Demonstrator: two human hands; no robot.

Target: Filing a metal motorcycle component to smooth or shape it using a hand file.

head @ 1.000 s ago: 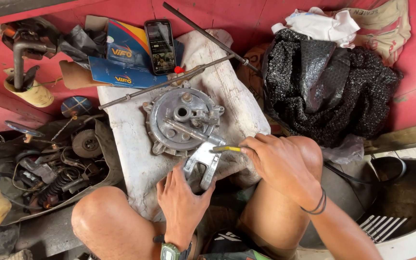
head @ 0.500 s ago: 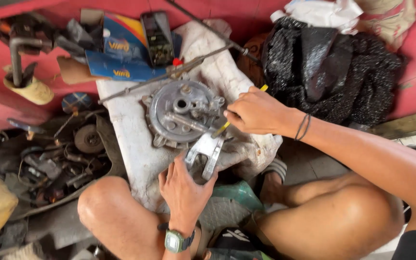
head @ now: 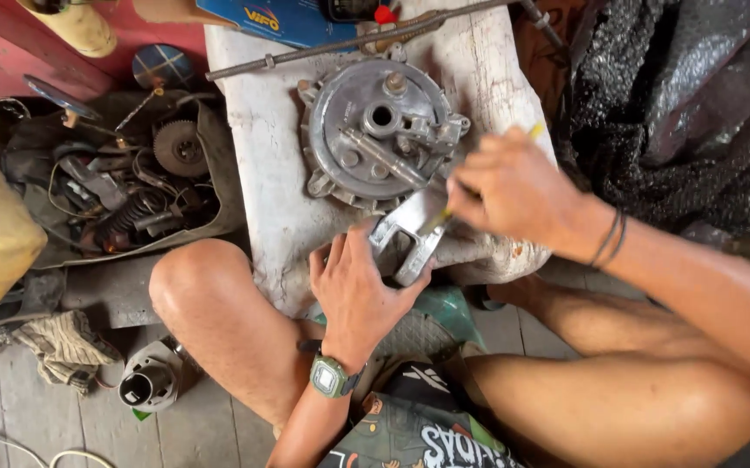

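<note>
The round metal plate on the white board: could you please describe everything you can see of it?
The round metal plate is dull grey, apparently cast metal, lying flat on the white board. It has a central hole, a toothed rim, bolted lugs and a bar fixed across its face. A curved metal piece under the left hand meets its lower edge.

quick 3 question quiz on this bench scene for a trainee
1. True or false: the left hand rests on the forked metal bracket.
2. What does the right hand hold? A) hammer B) thin yellow-handled tool C) rag
3. Which wrist wears the wristwatch?

Key: 1 true. 2 B. 3 left; the right wrist has dark bands.
</note>
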